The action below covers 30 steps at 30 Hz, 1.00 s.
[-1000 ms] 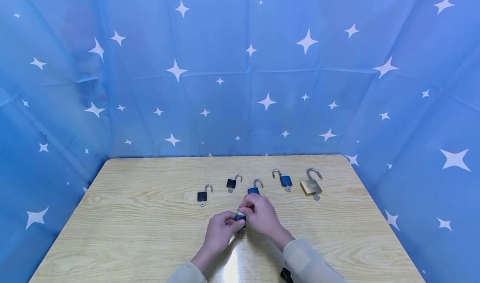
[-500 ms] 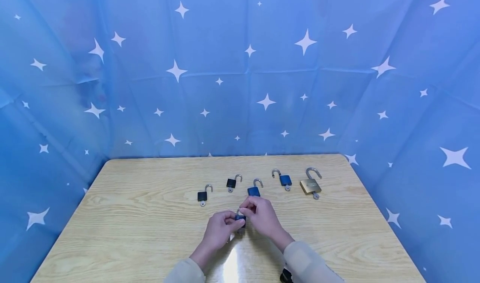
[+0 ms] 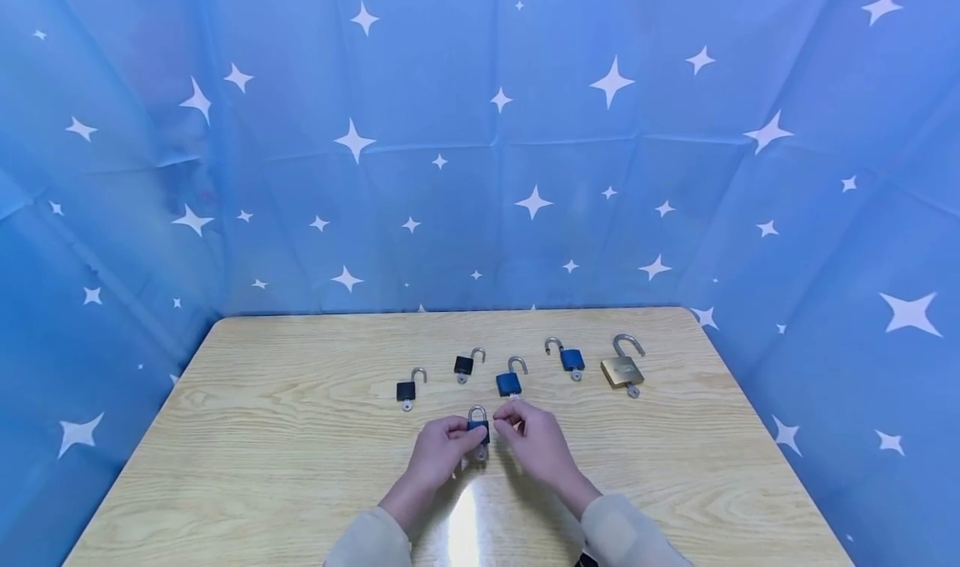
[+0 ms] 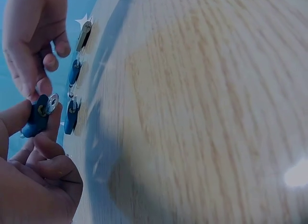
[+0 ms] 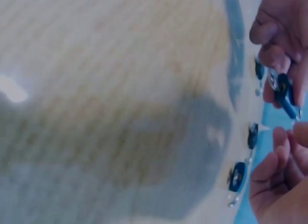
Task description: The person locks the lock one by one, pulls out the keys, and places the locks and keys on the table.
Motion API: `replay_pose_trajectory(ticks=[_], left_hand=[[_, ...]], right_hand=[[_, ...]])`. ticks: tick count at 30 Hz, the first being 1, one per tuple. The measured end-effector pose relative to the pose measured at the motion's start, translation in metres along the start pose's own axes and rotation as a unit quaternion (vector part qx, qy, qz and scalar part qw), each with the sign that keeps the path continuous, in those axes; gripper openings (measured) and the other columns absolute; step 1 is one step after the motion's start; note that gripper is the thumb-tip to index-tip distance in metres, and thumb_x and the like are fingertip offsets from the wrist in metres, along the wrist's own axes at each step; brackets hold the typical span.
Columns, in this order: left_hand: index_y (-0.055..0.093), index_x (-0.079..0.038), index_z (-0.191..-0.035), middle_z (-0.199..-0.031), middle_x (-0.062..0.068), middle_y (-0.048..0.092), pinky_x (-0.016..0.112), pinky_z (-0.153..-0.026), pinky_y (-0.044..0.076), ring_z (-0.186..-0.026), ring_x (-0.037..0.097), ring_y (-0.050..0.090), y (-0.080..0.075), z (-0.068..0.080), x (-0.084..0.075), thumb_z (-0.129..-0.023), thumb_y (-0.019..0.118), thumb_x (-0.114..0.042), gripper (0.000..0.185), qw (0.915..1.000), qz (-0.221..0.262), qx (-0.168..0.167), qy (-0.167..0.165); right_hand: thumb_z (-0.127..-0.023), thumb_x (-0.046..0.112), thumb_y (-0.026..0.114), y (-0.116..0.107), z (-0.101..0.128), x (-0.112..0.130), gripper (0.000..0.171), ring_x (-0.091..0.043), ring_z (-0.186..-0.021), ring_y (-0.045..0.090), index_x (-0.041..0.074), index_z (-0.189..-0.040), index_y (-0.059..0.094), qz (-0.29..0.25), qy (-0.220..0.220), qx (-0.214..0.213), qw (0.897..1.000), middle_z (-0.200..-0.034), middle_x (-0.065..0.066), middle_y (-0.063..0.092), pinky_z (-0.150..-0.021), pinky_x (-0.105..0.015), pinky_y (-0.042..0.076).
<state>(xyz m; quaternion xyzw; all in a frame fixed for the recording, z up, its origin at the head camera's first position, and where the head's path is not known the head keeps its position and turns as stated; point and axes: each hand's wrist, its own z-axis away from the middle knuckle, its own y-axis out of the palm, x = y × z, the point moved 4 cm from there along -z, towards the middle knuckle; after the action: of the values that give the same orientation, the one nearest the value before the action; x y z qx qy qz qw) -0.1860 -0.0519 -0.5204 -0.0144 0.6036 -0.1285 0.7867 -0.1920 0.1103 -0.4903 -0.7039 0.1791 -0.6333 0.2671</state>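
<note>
Pinched between the thumb and fingers of my left hand [image 3: 437, 453] is a small blue padlock [image 3: 478, 430]. Its shackle points up and looks closed in the head view. A key [image 4: 52, 103] sticks out of the padlock's bottom end in the left wrist view. Just right of the padlock is my right hand [image 3: 538, 444], its fingers loosely bent and holding nothing. A narrow gap parts its fingertips from the shackle in the head view. Beyond that hand lies another blue padlock [image 3: 508, 383] with its shackle open and a key in it.
Several more padlocks lie on the wooden table [image 3: 262, 434], shackles open, keys in: a black padlock [image 3: 406, 391], a second black padlock [image 3: 463, 365], a blue padlock [image 3: 572, 359] and a larger brass padlock [image 3: 622, 372]. A blue starred curtain [image 3: 450, 242] surrounds the table.
My right hand has let go of the shackle and drawn slightly to the right. The padlock in my left hand has risen a little in the head view, its shackle now uncovered.
</note>
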Motion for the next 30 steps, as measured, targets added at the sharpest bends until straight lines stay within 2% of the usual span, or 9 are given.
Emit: replay_pose_trajectory(ticks=[5, 10, 13, 17, 23, 30], left_hand=[[0.071, -0.007, -0.100, -0.083, 0.006, 0.074, 0.021, -0.047, 0.036, -0.053, 0.009, 0.045, -0.004, -0.002, -0.001, -0.087, 0.072, -0.034, 0.030, 0.9997, 0.010, -0.020, -0.009], [0.071, -0.005, -0.103, -0.086, 0.004, 0.073, 0.021, -0.051, 0.040, -0.059, 0.009, 0.049, -0.004, -0.003, -0.001, -0.086, 0.073, -0.034, 0.034, 0.9991, 0.026, -0.031, -0.011], [0.071, -0.004, -0.105, -0.089, 0.003, 0.071, 0.023, -0.059, 0.044, -0.067, 0.010, 0.053, -0.004, -0.002, -0.001, -0.085, 0.074, -0.034, 0.036, 0.9988, 0.029, -0.037, -0.014], [0.070, -0.005, -0.106, -0.089, 0.002, 0.069, 0.026, -0.066, 0.046, -0.073, 0.012, 0.055, -0.005, -0.003, 0.000, -0.085, 0.074, -0.036, 0.038, 0.9981, 0.037, -0.045, -0.018], [0.071, -0.004, -0.104, -0.084, 0.000, 0.069, 0.024, -0.061, 0.045, -0.072, 0.012, 0.055, -0.004, -0.006, 0.001, -0.085, 0.074, -0.036, 0.037, 0.9968, 0.053, -0.056, -0.018], [0.071, -0.004, -0.103, -0.084, 0.000, 0.070, 0.025, -0.067, 0.045, -0.076, 0.013, 0.058, -0.004, -0.007, 0.003, -0.085, 0.074, -0.037, 0.037, 0.9960, 0.064, -0.059, -0.018]], right_hand=[[-0.089, 0.012, 0.068, 0.005, 0.009, -0.001, 0.006, -0.003, -0.063, 0.051, 0.012, -0.094, 0.072, -0.005, -0.001, 0.016, 1.000, -0.080, 0.005, 0.067, -0.059, -0.019, 0.045], [-0.088, 0.013, 0.069, 0.011, 0.016, -0.002, 0.006, -0.001, -0.057, 0.050, 0.012, -0.093, 0.072, -0.025, 0.003, 0.026, 0.999, -0.080, 0.002, 0.068, -0.054, -0.019, 0.045], [-0.088, 0.014, 0.069, 0.013, 0.018, -0.002, 0.006, -0.001, -0.052, 0.049, 0.010, -0.093, 0.072, -0.047, 0.014, 0.028, 0.998, -0.078, 0.000, 0.068, -0.050, -0.020, 0.044], [-0.087, 0.014, 0.070, 0.015, 0.019, -0.003, 0.009, -0.003, -0.054, 0.050, 0.007, -0.092, 0.072, -0.086, 0.049, 0.029, 0.995, -0.077, -0.003, 0.067, -0.049, -0.019, 0.044], [-0.085, 0.014, 0.073, 0.019, 0.020, -0.005, 0.013, -0.007, -0.059, 0.053, 0.005, -0.093, 0.073, -0.158, 0.124, 0.012, 0.980, -0.079, -0.005, 0.069, -0.047, -0.019, 0.042], [-0.084, 0.016, 0.074, 0.026, 0.019, -0.005, 0.016, -0.008, -0.060, 0.054, 0.004, -0.095, 0.072, -0.176, 0.145, -0.012, 0.974, -0.080, -0.004, 0.070, -0.048, -0.018, 0.043]])
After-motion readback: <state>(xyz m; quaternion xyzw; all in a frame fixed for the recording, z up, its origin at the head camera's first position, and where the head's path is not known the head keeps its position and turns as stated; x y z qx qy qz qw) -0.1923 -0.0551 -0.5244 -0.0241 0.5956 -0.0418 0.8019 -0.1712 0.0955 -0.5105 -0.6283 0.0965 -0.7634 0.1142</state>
